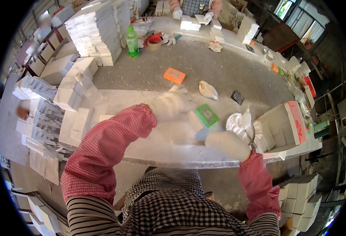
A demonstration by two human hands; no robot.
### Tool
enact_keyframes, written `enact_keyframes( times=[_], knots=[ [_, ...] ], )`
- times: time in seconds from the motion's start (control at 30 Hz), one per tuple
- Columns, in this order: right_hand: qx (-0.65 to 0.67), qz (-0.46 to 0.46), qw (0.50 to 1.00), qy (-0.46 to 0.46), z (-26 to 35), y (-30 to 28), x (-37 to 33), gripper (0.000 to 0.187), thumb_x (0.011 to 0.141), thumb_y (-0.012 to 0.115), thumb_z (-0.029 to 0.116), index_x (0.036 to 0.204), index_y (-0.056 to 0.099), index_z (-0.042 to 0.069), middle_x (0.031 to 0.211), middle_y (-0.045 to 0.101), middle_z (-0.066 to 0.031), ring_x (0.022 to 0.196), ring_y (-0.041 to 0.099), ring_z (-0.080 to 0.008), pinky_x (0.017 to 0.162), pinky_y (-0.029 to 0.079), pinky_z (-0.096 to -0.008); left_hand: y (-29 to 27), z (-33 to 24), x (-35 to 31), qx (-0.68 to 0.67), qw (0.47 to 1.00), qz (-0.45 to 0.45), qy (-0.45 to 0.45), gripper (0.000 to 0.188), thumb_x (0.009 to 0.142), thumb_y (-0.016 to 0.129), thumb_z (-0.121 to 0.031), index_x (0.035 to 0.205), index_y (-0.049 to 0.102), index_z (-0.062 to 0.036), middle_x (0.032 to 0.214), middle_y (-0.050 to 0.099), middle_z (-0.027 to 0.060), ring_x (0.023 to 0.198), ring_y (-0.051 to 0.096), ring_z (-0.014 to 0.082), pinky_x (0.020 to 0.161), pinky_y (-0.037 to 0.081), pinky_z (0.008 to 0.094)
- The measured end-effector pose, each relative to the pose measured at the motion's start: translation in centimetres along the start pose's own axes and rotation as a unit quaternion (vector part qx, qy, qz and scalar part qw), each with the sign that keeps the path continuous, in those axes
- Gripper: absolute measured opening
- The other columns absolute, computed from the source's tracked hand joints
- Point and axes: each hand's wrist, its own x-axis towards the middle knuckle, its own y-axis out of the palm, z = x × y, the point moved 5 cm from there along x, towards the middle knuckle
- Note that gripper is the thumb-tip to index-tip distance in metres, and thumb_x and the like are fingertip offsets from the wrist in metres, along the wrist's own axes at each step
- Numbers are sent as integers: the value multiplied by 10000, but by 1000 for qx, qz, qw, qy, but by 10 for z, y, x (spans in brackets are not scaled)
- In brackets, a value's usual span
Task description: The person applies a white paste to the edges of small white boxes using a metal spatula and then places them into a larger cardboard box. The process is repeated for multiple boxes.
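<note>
My left hand [168, 104], in a white knit glove and blurred, reaches over the pale slab [149, 146] just short of an orange sanding block [174, 75]. Its fingers are too smeared to read. My right hand [226, 145], gloved the same way, is low over the slab's near side. By its fingertips are a bluish patch [201, 134] and a blurred dark, narrow shape [186, 142]; whether it holds either is unclear. A white tile-like piece [192, 121] shows between the hands, beside a green box-shaped block [207, 115].
To the right stand a metal bowl of white paste [236, 122] and an open white box [297, 122]. A knotted whitish bag [208, 90] and dark block [237, 97] lie beyond. A green bottle [133, 42] stands by tall tile stacks [98, 33]. Across, a co-worker's gloved hands [208, 16] handle tiles.
</note>
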Motion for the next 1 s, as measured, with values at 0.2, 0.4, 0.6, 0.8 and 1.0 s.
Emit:
enact_keyframes(
  times=[0.2,0.4,0.6,0.8,1.0],
  knots=[
    [252,13,952,175,-26,10,-43,219,969,556,189,917,707,38,867,714,-137,806,691,-323,707,527,-417,-4,-1,-7,-24,996,-77,38,230,811,765,-269,987,662,-163,1050,652,8,1086,589,245,1100,363,455],
    [78,-126,967,209,-43,66,-49,240,938,618,251,1045,719,61,910,716,-147,868,687,-344,782,528,-455,-2,-2,-3,11,997,-67,30,263,792,777,-317,925,624,-150,979,638,25,1053,585,261,1045,405,458],
    [-22,-242,952,186,-15,31,-6,439,894,648,268,1276,634,53,1198,649,-168,1157,599,-363,933,500,-469,0,-2,-3,46,996,-76,32,244,808,765,-319,926,635,-150,959,651,32,1032,593,270,1032,422,459],
    [-145,-199,938,243,-61,62,59,595,877,643,259,1446,519,140,1389,531,-205,1210,570,-393,957,493,-502,2,3,-3,15,998,-53,31,217,812,754,-296,927,649,-145,937,658,48,1034,600,277,1032,415,459],
    [-29,-138,950,279,-93,63,65,614,888,671,272,1475,510,197,1284,650,-205,1145,658,-376,904,524,-508,-9,-2,-6,-5,996,-69,49,264,816,750,-290,1014,665,-137,961,669,52,1056,601,277,1038,410,461]
  ],
)
